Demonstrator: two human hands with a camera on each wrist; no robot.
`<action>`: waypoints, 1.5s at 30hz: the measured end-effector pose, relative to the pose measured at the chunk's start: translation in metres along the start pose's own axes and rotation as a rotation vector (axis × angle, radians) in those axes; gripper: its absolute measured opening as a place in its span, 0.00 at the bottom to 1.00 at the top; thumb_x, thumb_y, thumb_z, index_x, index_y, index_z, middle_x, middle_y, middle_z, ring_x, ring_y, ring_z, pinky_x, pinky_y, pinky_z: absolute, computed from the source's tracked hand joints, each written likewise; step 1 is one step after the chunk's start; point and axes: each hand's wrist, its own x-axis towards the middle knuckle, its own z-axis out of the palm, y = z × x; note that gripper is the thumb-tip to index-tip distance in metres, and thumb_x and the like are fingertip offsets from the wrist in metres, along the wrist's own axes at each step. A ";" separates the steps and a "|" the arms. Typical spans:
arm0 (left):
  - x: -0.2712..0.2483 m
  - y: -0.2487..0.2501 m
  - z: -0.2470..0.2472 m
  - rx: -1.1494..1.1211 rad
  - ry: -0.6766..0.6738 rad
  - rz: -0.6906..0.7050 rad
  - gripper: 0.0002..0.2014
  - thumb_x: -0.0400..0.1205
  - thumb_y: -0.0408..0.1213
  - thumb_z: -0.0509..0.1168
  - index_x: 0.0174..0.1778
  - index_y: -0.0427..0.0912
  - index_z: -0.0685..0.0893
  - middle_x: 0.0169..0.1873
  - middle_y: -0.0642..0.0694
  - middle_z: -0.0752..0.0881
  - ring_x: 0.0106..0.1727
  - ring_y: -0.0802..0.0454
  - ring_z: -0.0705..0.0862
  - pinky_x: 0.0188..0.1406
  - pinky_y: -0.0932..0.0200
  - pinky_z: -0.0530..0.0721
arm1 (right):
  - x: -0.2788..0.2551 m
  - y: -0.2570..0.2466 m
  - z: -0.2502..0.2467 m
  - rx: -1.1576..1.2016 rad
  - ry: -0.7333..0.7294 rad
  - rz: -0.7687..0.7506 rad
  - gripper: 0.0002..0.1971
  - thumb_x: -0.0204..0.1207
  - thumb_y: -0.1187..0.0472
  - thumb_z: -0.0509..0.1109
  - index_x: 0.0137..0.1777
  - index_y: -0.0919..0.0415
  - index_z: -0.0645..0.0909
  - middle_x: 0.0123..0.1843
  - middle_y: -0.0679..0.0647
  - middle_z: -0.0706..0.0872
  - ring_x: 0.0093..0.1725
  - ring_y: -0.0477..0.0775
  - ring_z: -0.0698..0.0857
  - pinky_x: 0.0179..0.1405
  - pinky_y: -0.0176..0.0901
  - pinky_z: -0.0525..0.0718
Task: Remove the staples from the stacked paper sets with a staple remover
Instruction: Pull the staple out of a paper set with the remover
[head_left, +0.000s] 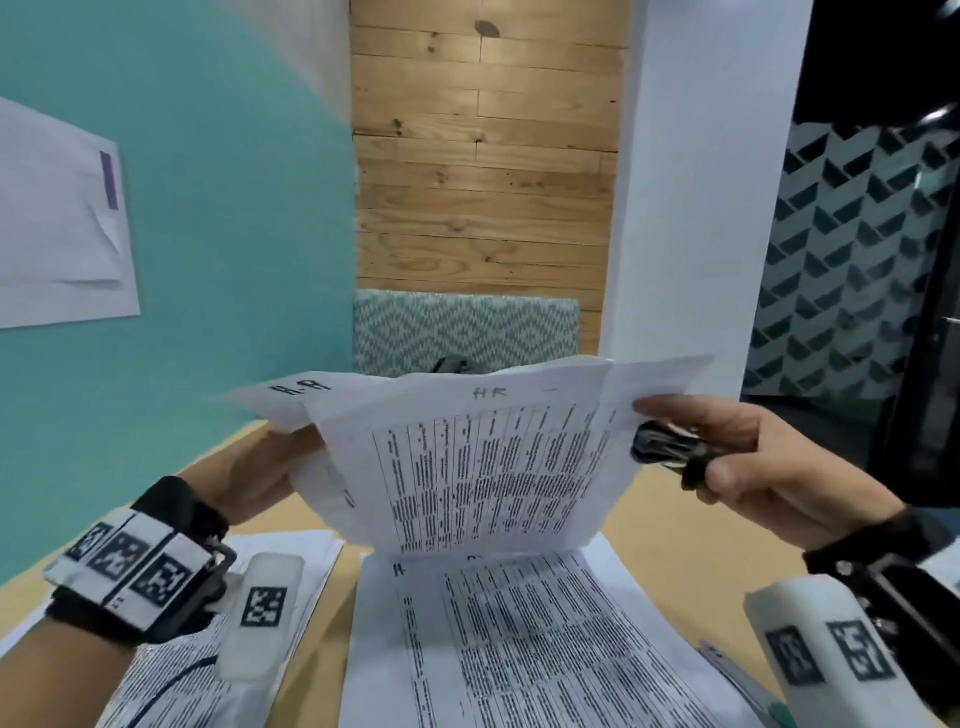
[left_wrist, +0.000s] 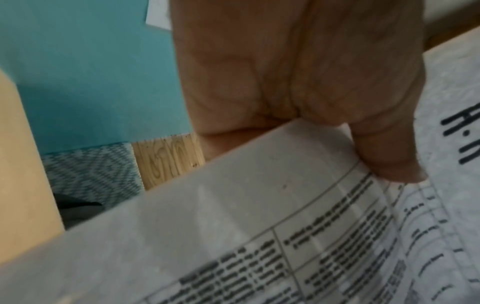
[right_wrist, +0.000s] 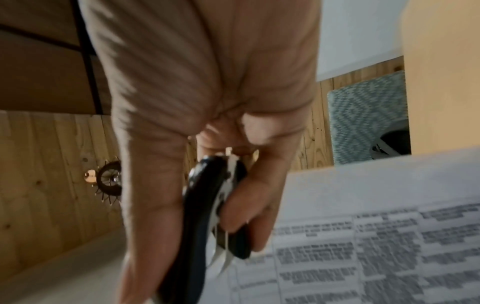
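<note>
I hold a printed paper set (head_left: 483, 462) marked "HR" up in the air over the table, its sheets fanned apart at the top. My left hand (head_left: 285, 452) grips its left edge; in the left wrist view the thumb (left_wrist: 389, 152) presses on the printed sheet (left_wrist: 233, 226). My right hand (head_left: 696, 441) is curled round a black staple remover (head_left: 662, 447) at the set's right edge, with its forefinger touching the paper corner. The right wrist view shows the staple remover (right_wrist: 207, 207) with its metal claws pointing down, next to the sheet (right_wrist: 376, 236). I cannot see any staple.
More printed sheets (head_left: 519, 649) lie on the tan table (head_left: 670, 514) below the lifted set, with another stack (head_left: 208, 665) under my left forearm. A pen (head_left: 737, 675) lies at the lower right. A zigzag-patterned chair back (head_left: 467, 327) stands beyond the table's far edge.
</note>
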 end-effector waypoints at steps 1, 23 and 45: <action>-0.003 0.002 -0.004 0.001 0.002 0.011 0.29 0.39 0.65 0.81 0.34 0.57 0.92 0.37 0.53 0.92 0.38 0.59 0.90 0.34 0.66 0.86 | -0.001 -0.002 -0.002 -0.002 -0.002 -0.002 0.40 0.28 0.55 0.91 0.49 0.55 0.91 0.43 0.59 0.90 0.31 0.48 0.86 0.21 0.29 0.79; -0.044 0.106 0.092 1.226 -0.005 0.055 0.52 0.46 0.85 0.55 0.69 0.71 0.66 0.60 0.71 0.79 0.62 0.75 0.76 0.56 0.71 0.77 | -0.003 -0.013 0.020 -0.189 0.100 -0.109 0.39 0.27 0.47 0.89 0.47 0.50 0.91 0.41 0.50 0.90 0.32 0.42 0.85 0.21 0.27 0.76; 0.040 0.119 0.111 0.755 -0.756 -0.580 0.11 0.79 0.41 0.65 0.53 0.42 0.85 0.50 0.45 0.90 0.51 0.50 0.89 0.56 0.56 0.85 | -0.031 -0.052 0.040 -0.346 -0.259 0.103 0.40 0.37 0.54 0.90 0.57 0.49 0.87 0.46 0.56 0.91 0.37 0.50 0.90 0.35 0.35 0.85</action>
